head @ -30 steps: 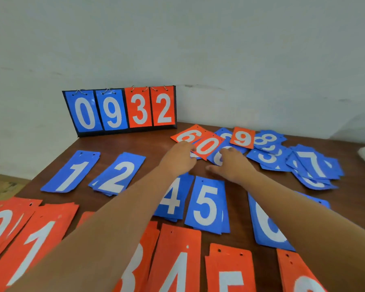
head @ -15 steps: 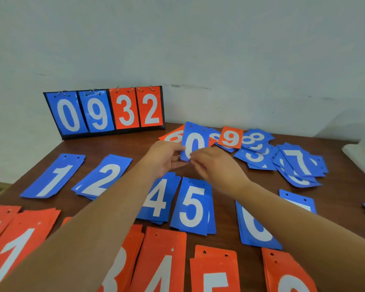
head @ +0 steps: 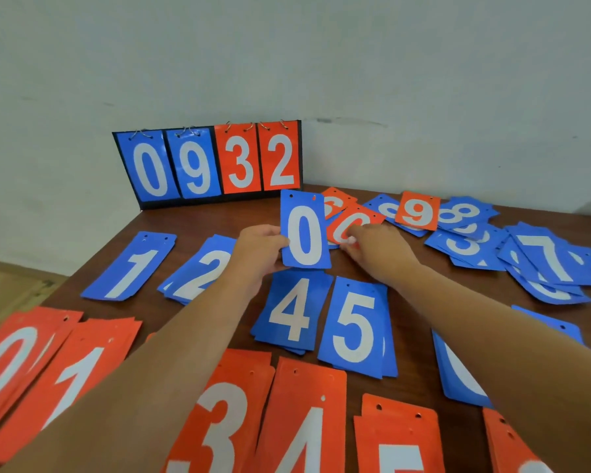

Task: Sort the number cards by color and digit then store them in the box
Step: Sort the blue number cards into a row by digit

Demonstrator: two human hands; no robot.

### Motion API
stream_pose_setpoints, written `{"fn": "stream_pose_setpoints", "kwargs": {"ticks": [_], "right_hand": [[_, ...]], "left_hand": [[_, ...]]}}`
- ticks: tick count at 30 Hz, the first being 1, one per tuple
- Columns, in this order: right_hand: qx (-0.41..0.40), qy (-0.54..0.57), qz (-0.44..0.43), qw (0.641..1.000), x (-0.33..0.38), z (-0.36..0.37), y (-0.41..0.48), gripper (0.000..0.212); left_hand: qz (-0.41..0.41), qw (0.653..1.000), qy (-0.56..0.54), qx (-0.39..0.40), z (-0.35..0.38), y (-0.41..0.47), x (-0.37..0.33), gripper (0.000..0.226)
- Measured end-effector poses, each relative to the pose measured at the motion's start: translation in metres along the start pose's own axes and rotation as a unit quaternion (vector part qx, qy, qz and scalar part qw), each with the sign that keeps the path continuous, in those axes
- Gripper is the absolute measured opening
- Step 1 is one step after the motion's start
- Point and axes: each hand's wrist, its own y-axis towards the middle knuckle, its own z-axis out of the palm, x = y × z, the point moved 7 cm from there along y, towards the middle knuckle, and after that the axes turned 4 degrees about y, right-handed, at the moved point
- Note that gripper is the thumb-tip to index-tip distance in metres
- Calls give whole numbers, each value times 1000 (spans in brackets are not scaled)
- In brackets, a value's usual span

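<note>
Your left hand (head: pixel 258 256) pinches the blue 0 card (head: pixel 304 233) by its left edge, above the blue 4 pile (head: pixel 292 312). Your right hand (head: pixel 382 254) has fingers on the orange 0 card (head: pixel 355 220); I cannot tell whether they grip it. Several digit piles are laid out; the mixed heap (head: pixel 471 244) is not yet sorted, and no box shows.

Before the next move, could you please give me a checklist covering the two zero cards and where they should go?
1. Left hand grips the blue 0 card: ok.
2. Right hand has hold of the orange 0 card: cannot tell; its fingertips are on the card.
3. Orange 0 pile ready to receive that card: ok.
4. Blue 0 pile laid out on the table: not ok, none in view.
5. Storage box within sight: not ok.
</note>
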Motion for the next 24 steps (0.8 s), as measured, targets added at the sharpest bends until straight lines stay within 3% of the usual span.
{"fn": "stream_pose_setpoints", "kwargs": {"ticks": [3,7,9,13,17,24], "right_hand": [[-35,-71,-6,997,1,-10,-4,22],[-283,-4,15,959,-3,-73,-32,14],[-338,67,51,937,-3,-98,-54,15],[-302,216,-8,929,20,-120,-96,20],[-223,274,-37,935,43,-125,-147,21],[-254,404,1,879,48,-126,-247,9]], "left_hand": [[-10,1000,-5,-4,-2,-1,4,24],[-14,1000,-25,6,0,-17,-3,12],[-15,999,-46,22,2,-31,-12,12],[-15,991,-98,86,13,-71,-31,21],[4,979,-154,132,20,-119,-42,22],[11,978,-151,144,29,-196,-22,32]]}}
